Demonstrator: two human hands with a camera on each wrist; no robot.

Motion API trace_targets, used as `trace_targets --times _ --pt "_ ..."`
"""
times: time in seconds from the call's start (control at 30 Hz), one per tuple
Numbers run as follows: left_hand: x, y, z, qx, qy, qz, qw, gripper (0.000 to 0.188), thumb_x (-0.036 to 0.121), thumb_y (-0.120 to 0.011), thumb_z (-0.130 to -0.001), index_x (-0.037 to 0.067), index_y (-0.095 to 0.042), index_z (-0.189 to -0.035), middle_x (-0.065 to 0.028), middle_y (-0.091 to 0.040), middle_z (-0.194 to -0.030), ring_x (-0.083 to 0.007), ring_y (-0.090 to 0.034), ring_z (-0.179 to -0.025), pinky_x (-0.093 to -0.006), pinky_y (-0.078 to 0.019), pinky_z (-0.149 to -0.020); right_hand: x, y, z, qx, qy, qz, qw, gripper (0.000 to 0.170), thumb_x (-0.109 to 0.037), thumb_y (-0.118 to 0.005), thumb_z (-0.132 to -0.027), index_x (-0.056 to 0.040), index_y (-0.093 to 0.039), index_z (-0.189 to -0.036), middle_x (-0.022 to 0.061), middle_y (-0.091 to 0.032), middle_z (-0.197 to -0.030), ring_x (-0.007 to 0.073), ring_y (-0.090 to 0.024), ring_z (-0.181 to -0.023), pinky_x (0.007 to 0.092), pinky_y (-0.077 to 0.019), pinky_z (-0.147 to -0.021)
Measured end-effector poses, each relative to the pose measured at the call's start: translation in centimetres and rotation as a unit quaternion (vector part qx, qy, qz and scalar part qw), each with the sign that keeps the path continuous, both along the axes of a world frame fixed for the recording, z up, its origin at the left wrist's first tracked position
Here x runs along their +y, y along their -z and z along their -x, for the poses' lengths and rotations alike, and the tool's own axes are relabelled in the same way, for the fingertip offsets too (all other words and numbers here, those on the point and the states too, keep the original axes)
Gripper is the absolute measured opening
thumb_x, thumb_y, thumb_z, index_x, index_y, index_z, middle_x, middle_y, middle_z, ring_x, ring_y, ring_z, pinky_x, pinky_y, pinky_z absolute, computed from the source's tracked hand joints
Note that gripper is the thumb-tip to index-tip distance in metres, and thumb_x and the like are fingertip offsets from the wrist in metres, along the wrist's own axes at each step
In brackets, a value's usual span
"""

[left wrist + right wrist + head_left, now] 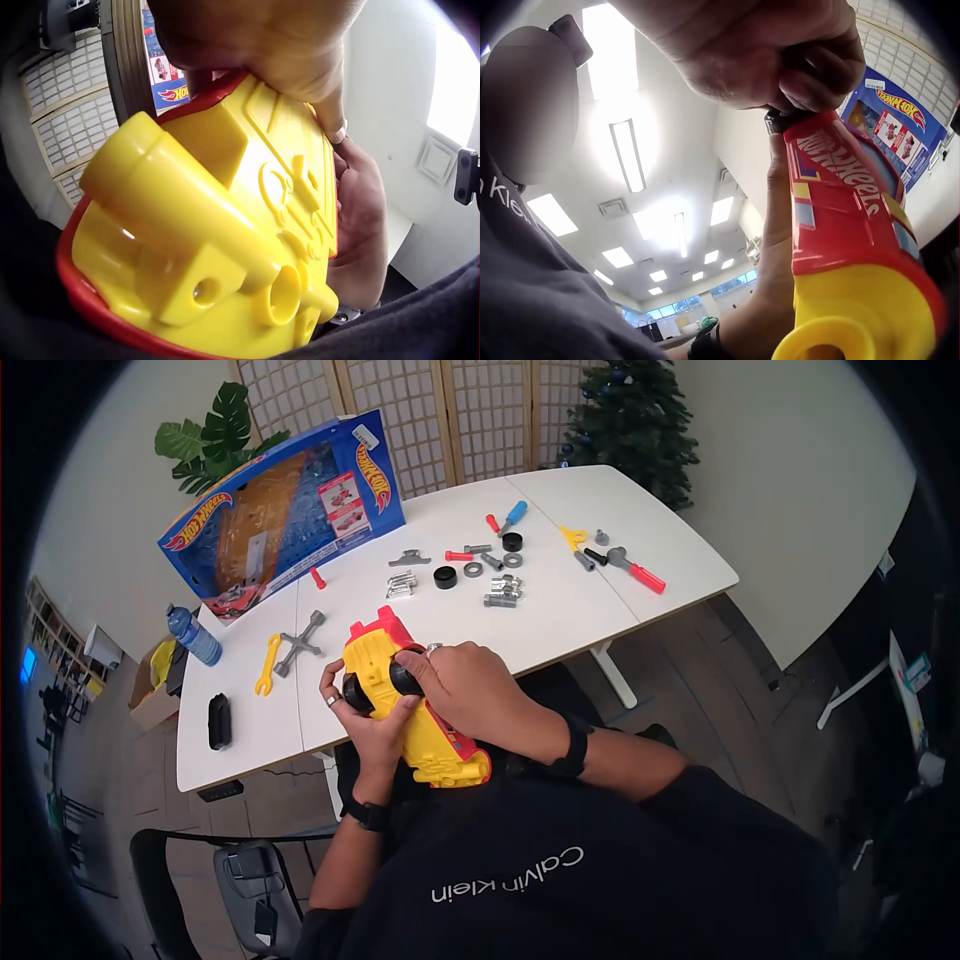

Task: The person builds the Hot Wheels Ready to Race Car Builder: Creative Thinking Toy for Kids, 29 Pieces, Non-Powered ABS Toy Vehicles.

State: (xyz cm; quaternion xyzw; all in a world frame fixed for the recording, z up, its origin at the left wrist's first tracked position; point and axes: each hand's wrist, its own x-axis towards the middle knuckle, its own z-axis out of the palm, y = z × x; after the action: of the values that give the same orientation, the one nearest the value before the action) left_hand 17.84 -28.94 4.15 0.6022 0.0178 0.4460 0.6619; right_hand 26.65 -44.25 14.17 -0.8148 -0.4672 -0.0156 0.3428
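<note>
Over the worktop's (565, 622) near edge, the left hand (376, 734) gripped the upturned toy car (428, 738) while the right hand (476, 686) pinched its black wheel (402, 676); bracing the body and pressing squarely seemed wise.

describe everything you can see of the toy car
The toy car looks plastic: red body with Hot Wheels lettering, moulded yellow underside, tube at one end, two black wheels near the other. It tilts, underside facing the head camera, by the table. The left hand holds it; the right hand grips one wheel.
</note>
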Motion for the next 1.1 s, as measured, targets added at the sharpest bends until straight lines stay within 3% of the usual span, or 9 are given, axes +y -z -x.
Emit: trace_targets --times 0.07,0.2,0.27,0.33,0.43,0.53,0.67,0.77,1.1 --pt "0.1 -0.1 -0.2 -0.006 0.014 0.013 1.000 0.104 0.008 -0.095 -0.076 0.014 -0.026 -0.152 -0.0139 -0.058 -0.131 -0.0237 -0.065 -0.120 -0.0361 -0.0558 -0.105 -0.1 -0.4 -0.3 0.078 -0.033 -0.022 0.996 0.060 -0.040 -0.049 -0.113 0.0021 -0.070 -0.077 0.0228 -0.066 -0.069 0.0382 -0.066 -0.060 0.0465 -0.0520 -0.060" --pt "1.4 1.1 -0.5 -0.026 0.035 0.053 0.998 0.102 0.019 -0.097 -0.078 0.013 -0.027 -0.153 -0.0134 -0.060 -0.132 -0.0225 -0.067 -0.118 -0.0364 -0.0575 -0.103 -0.6 0.6 -3.5 0.127 -0.008 -0.116 0.985 0.071 -0.056 -0.058 -0.106 0.0046 -0.064 -0.070 0.0243 -0.059 -0.060 0.0394 -0.066 -0.058 0.0467 -0.0491 -0.056" --pt "2.4 1.7 -0.6 -0.022 0.065 0.104 0.992 0.101 0.026 -0.096 -0.080 0.013 -0.028 -0.153 -0.0126 -0.060 -0.132 -0.0220 -0.067 -0.117 -0.0365 -0.0586 -0.102 -1.4 1.0 -7.5 0.003 0.057 -0.156 0.986 0.063 -0.053 -0.062 -0.104 0.0002 -0.067 -0.071 0.0231 -0.063 -0.065 0.0409 -0.067 -0.063 0.0498 -0.0510 -0.060" --pt "3.7 2.9 -1.0 -0.026 0.111 0.168 0.979 0.098 0.041 -0.093 -0.083 0.011 -0.030 -0.153 -0.0107 -0.061 -0.132 -0.0203 -0.069 -0.115 -0.0369 -0.0625 -0.097 -3.2 -0.6 -11.6 -0.059 0.190 -0.041 0.979 0.046 -0.041 -0.069 -0.102 -0.0011 -0.070 -0.078 0.0206 -0.065 -0.070 0.0375 -0.067 -0.068 0.0463 -0.0504 -0.063" --pt "4.8 5.1 -1.3 -0.006 0.163 0.189 0.968 0.087 0.060 -0.078 -0.090 0.009 -0.043 -0.151 -0.0104 -0.067 -0.123 -0.0235 -0.074 -0.104 -0.0416 -0.0661 -0.089 -6.0 0.3 -19.9 -0.104 0.240 0.069 0.963 0.031 -0.039 -0.074 -0.096 -0.0079 -0.075 -0.096 0.0164 -0.077 -0.092 0.0372 -0.075 -0.090 0.0476 -0.0588 -0.077" --pt "4.5 4.8 -1.2 -0.005 0.237 0.255 0.937 0.088 0.063 -0.077 -0.090 0.011 -0.045 -0.153 -0.0119 -0.070 -0.121 -0.0256 -0.076 -0.099 -0.0431 -0.0670 -0.086 -8.8 0.2 -25.5 -0.073 0.280 0.211 0.934 0.023 -0.033 -0.080 -0.091 -0.0111 -0.077 -0.097 0.0119 -0.079 -0.097 0.0336 -0.076 -0.095 0.0435 -0.0595 -0.083" --pt "4.5 4.2 -0.7 -0.001 0.314 0.265 0.912 0.091 0.060 -0.080 -0.088 0.007 -0.045 -0.153 -0.0154 -0.068 -0.126 -0.0291 -0.075 -0.108 -0.0512 -0.0665 -0.094 -12.4 0.9 -30.3 -0.084 0.311 0.256 0.912 0.018 -0.024 -0.084 -0.087 -0.0100 -0.077 -0.096 0.0121 -0.080 -0.097 0.0279 -0.077 -0.093 0.0404 -0.0588 -0.081" --pt "4.8 5.7 -1.7 -0.027 0.234 0.227 0.945 0.090 0.058 -0.082 -0.087 0.006 -0.046 -0.152 -0.0169 -0.068 -0.127 -0.0303 -0.075 -0.108 -0.0533 -0.0667 -0.093 -13.6 1.0 -31.6 -0.054 0.318 0.235 0.917 0.020 -0.021 -0.087 -0.083 -0.0101 -0.078 -0.096 0.0115 -0.080 -0.098 0.0280 -0.076 -0.095 0.0397 -0.0588 -0.083" --pt "5.3 7.0 -2.2 -0.044 0.234 0.210 0.948 0.089 0.057 -0.083 -0.086 0.005 -0.047 -0.149 -0.0162 -0.068 -0.123 -0.0291 -0.074 -0.107 -0.0541 -0.0660 -0.094 -12.9 5.4 -33.4 -0.166 0.295 0.258 0.905 0.018 -0.014 -0.085 -0.078 -0.0067 -0.078 -0.092 0.0141 -0.074 -0.105 0.0331 -0.071 -0.104 0.0438 -0.0595 -0.090"
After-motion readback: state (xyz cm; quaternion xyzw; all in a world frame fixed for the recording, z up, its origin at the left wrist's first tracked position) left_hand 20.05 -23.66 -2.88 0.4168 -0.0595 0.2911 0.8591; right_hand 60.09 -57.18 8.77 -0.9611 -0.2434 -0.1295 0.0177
